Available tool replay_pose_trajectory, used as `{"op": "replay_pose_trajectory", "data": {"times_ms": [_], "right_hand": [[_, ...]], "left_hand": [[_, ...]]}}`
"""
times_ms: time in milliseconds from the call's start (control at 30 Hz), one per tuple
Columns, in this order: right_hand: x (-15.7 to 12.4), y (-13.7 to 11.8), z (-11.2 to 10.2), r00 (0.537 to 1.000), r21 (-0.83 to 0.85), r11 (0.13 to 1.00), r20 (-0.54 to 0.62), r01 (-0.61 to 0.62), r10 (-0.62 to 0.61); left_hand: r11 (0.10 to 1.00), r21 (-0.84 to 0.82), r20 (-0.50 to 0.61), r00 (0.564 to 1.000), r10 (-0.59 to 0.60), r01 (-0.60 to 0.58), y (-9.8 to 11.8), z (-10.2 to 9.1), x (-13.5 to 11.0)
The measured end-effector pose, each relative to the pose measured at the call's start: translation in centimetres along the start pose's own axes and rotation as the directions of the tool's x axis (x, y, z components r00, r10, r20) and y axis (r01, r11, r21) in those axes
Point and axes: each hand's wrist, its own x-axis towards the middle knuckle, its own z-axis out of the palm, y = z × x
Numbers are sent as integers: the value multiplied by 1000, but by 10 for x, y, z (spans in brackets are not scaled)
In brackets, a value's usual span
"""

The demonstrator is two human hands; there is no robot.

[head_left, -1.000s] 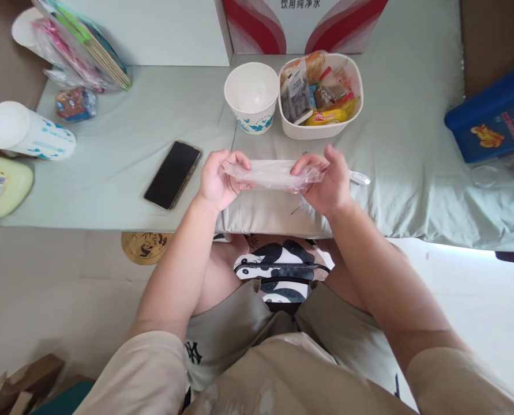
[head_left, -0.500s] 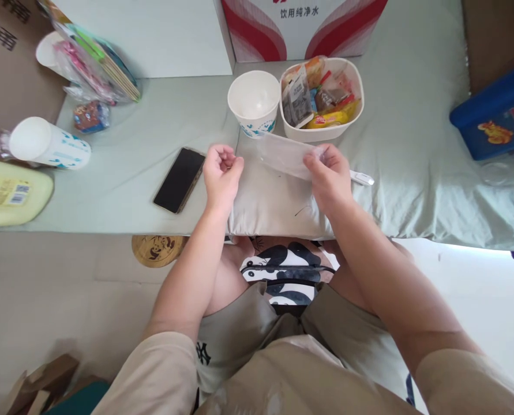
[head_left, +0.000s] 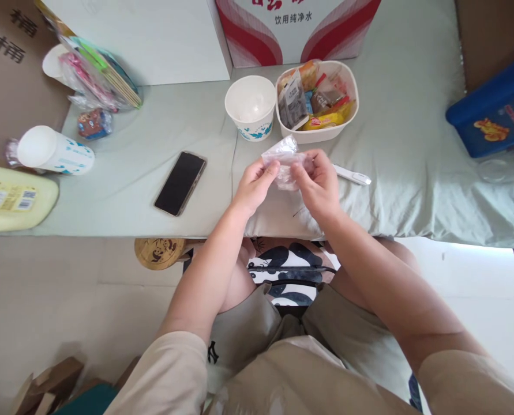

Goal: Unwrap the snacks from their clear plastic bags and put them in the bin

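Note:
A crumpled clear plastic bag is held between my two hands above the near part of the table. My left hand pinches its left side, thumb on top. On the other side my right hand grips it with thumb and bent fingers. Just beyond the hands stand a white paper cup with a blue leaf print and a white tub filled with packaged snacks. A white-handled tool lies partly behind my right hand; its other end is hidden.
A phone lies left of my hands. Further left are a tipped paper cup, a small snack pack and a pale yellow bottle. A red-and-white carton stands at the back, a blue container at right.
My left hand has moved right and taken hold of the plastic bag. The bag, earlier stretched out flat from my right hand, is now bunched between both hands.

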Motion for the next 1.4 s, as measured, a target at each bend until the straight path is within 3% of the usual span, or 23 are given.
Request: {"op": "replay_pose_trajectory", "data": {"times_ms": [133, 200, 333, 433, 533, 600, 667, 733, 800, 900, 1000, 1100, 1200, 1300, 1400], "right_hand": [[5, -4, -9, 990, -38, 999, -139, -22, 16], [7, -5, -11, 994, 2, 999, -106, -39, 39], [8, -5, -14, 981, 89, 977, 51, -192, 188], [11, -3, -18, 978, 131, 969, 28, -210, 208], [15, -2, -23, 984, 205, 965, -30, -164, 174], [18, -3, -25, 983, 224, 961, -50, -160, 175], [20, -3, -26, 976, 216, 956, -50, -198, 213], [22, -5, -27, 962, 198, 946, -39, -256, 269], [23, -7, -26, 949, 183, 934, -17, -307, 315], [24, -12, -22, 941, 161, 927, 78, -339, 330], [23, -16, -16, 936, 120, 938, 179, -325, 302], [23, -16, -11, 931, 96, 941, 213, -324, 298], [24, -14, -10, 931, 77, 947, 225, -313, 289], [25, -13, -13, 932, 41, 957, 243, -288, 270], [26, -14, -19, 927, 0, 959, 256, -283, 274]], "left_hand": [[995, 23, -20, 995, -94, 94, 1, 6, 3], [994, 24, -24, 995, -102, 102, 3, 9, 3], [993, 99, 27, 997, -69, 66, 7, 14, 2], [987, 143, 58, 995, -84, 75, 10, 18, 4], [989, 129, 7, 998, -68, 66, 11, 20, 9], [987, 158, -99, 995, -19, 35, 11, 20, 12], [976, 219, -262, 963, 63, -4, 11, 15, 13], [962, 272, -409, 903, 134, -19, 14, 7, 11], [944, 330, -487, 856, 176, -7, 23, -5, 9], [853, 522, -496, 808, 317, -14, 47, -21, 14], [696, 717, -431, 757, 491, -44, 83, -29, 41], [542, 840, -266, 869, 418, -4, 115, -27, 88], [418, 903, -190, 964, 186, 97, 128, -14, 128], [462, 885, -78, 997, 25, 57, 125, 5, 139], [514, 858, 24, 1000, -4, -19, 117, 20, 126]]}}
